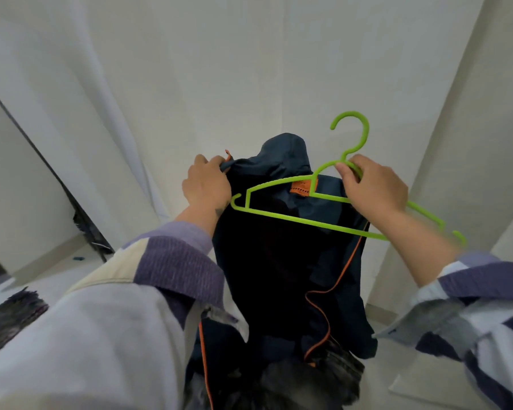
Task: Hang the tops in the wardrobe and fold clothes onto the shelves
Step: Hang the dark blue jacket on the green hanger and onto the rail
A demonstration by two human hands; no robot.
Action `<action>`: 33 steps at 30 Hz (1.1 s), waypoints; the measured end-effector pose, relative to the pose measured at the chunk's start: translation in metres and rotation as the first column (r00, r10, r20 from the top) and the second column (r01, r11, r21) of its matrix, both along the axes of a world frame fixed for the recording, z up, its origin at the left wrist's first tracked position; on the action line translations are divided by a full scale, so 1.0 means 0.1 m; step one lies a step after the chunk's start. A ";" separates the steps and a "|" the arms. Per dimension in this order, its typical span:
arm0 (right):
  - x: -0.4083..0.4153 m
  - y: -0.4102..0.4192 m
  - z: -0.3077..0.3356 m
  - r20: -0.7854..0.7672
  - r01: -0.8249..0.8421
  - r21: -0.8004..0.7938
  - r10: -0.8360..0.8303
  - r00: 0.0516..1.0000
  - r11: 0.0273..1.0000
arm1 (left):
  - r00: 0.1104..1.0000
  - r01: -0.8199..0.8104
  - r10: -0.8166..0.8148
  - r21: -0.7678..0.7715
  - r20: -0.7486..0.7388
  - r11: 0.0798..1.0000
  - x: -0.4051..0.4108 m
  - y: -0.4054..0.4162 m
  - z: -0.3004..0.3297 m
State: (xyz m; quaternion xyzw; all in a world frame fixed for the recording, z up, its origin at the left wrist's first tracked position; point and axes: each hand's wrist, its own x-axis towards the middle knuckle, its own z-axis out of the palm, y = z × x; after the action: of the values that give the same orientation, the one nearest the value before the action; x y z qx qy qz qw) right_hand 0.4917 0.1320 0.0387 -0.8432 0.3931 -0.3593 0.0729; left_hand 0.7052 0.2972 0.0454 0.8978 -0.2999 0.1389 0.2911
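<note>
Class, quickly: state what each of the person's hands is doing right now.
Left hand: grips the shoulder edge of the dark blue jacket.
Right hand: pinches the green hanger just below its hook.

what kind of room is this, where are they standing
Probably a plain bedroom or dressing corner at home: bare white walls, a dark jacket gripped by the left hand, and a green hanger in the right hand.

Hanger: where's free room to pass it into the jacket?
Free: above the navy jacket and around the green hanger hook, bare white wall. Crowded: the collar, where the left hand grips fabric and the right hand holds the hanger's neck.
</note>
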 end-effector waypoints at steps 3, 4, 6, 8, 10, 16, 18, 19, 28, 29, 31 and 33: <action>-0.13 0.17 0.09 0.014 0.011 -0.007 -0.011 1.000 1.000 | 0.999 -0.038 0.038 -0.005 -0.016 0.999 -0.06 0.22 0.02; -0.18 0.22 0.10 0.021 0.020 -0.011 -0.020 1.000 1.000 | 0.999 -0.047 0.047 -0.006 -0.028 0.999 -0.08 0.28 0.03; -0.26 0.31 0.12 0.037 0.034 -0.018 -0.034 0.999 0.999 | 0.997 -0.065 0.065 -0.009 -0.042 0.998 -0.12 0.39 0.04; -0.32 0.41 0.13 0.048 0.040 -0.013 -0.039 0.998 0.999 | 0.997 -0.066 0.065 -0.019 -0.051 0.998 -0.16 0.47 0.05; -0.32 0.51 0.12 0.038 0.040 0.007 -0.040 0.998 0.999 | 0.997 -0.030 0.027 -0.038 -0.066 0.999 -0.20 0.49 0.08; 0.05 0.91 -0.15 0.059 -0.021 0.088 0.016 0.998 0.996 | 0.966 0.223 -0.240 -0.167 -0.091 0.960 -0.53 0.37 0.14; 0.17 0.98 -0.22 0.122 -0.036 0.152 0.018 0.992 0.988 | 0.958 0.262 -0.279 -0.187 -0.066 0.947 -0.63 0.38 0.15; 0.23 1.00 -0.23 0.162 -0.047 0.186 0.016 0.987 0.981 | 0.952 0.281 -0.299 -0.201 -0.061 0.938 -0.66 0.39 0.17; 0.36 0.83 0.13 0.403 -0.198 0.178 0.112 0.908 0.964 | 0.896 0.247 -0.286 0.154 0.339 0.957 -0.45 0.51 0.21; 0.37 0.81 0.18 0.399 -0.224 0.160 0.145 0.906 0.961 | 0.900 0.195 -0.253 0.193 0.354 0.962 -0.40 0.51 0.24; 0.40 0.81 0.24 0.377 -0.268 0.115 0.208 0.903 0.956 | 0.902 0.135 -0.220 0.242 0.372 0.961 -0.32 0.49 0.31; 0.43 0.80 0.24 0.376 -0.297 0.083 0.246 0.893 0.951 | 0.908 0.136 -0.222 0.249 0.356 0.959 -0.27 0.47 0.35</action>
State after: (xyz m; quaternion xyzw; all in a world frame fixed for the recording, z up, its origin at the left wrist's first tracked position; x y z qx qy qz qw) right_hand 0.5350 0.2122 0.0630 -0.8022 0.2751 -0.4662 0.2518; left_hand 0.6784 0.3444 0.0803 0.8487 -0.4456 0.2491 0.1384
